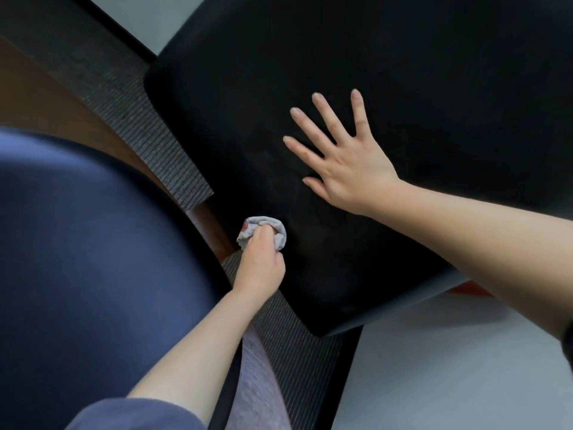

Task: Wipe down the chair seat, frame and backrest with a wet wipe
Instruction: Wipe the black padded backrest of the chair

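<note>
At the seat's near edge, the left hand (259, 265) clutches a bunched wet wipe (270, 230) against the black chair seat (418, 88). The right hand (342, 159) lies flat, fingers spread, on the seat.

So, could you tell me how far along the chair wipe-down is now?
Faint smears on the black seat beside the right hand suggest part is already wiped. In hand: the left hand grips the crumpled wipe at the seat's left edge while the right hand lies flat on it. Left: the grained frame shows no wiping marks; the backrest is not identifiable.
</note>
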A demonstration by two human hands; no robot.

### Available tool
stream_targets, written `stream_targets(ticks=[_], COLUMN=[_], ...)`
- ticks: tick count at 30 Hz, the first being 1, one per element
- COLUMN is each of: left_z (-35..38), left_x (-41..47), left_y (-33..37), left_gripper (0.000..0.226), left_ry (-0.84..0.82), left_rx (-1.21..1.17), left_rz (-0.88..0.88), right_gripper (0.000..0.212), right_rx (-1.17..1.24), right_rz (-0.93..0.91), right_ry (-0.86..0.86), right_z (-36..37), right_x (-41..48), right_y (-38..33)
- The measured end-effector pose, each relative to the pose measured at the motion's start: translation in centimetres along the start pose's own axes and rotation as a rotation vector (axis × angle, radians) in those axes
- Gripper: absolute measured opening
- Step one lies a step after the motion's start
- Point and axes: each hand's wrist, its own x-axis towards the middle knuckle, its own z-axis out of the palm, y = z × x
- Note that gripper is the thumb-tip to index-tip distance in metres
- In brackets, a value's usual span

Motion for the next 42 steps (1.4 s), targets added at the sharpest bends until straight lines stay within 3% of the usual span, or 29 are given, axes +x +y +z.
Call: stream_targets(ticks=[5, 9, 12, 15, 18, 22, 27, 34, 38, 42], left_z=[3.2, 3.4, 0.5, -3.4, -5.7, -4.3, 0.4, 3.9, 1.9, -4.1], left_x=[-6.0, -8.3, -5.1, 1.4, 6.6, 8.3, 2.0, -6.0, -5.7, -0.7], left_y=[1.0, 1.3, 0.9, -2.0, -4.9, -4.9, -4.1, -1.5, -2.0, -4.7], left_gripper=[0.026, 0.035, 0.039, 0.035, 0.022, 0.034, 0.034, 0.037, 0.020, 0.014], left_ry=[-0.117, -0.166, 0.032, 0.343, 0.428, 0.374, 0.224, -0.063, -0.204, 0.208], left_rx=[-0.076, -0.135, -0.217, -0.212, -0.072, -0.137, -0.314, -0.341, -0.307, -0.109], left_rz=[-0.068, -0.045, -0.017, -0.294, -0.408, -0.404, -0.339, -0.496, -0.655, -0.746], right_gripper=[0.067, 0.066, 0.067, 0.067, 0.068, 0.069, 0.068, 0.067, 0.065, 0.064], right_rx=[0.000, 0.013, 0.001, -0.019, -0.029, -0.035, -0.019, 0.016, 0.041, 0.065], right_rz=[-0.002, 0.005, 0.012, 0.010, 0.003, -0.004, 0.002, 0.008, 0.021, 0.041], right_ry=[0.006, 0.001, -0.004, 0.000, 0.013, 0.028, 0.036, 0.042, 0.024, 0.017], right_z=[0.1, -0.1, -0.1, 0.3, 0.8, 1.0, 0.9, 0.5, 0.1, 0.2], right_x=[-0.2, -0.1, -0.1, -0.4, -0.5, -0.4, -0.4, -0.5, -0.5, -0.6], right_y=[0.1, 0.1, -0.1, -0.5, -0.5, -0.6, -0.5, -0.4, -0.8, -1.1])
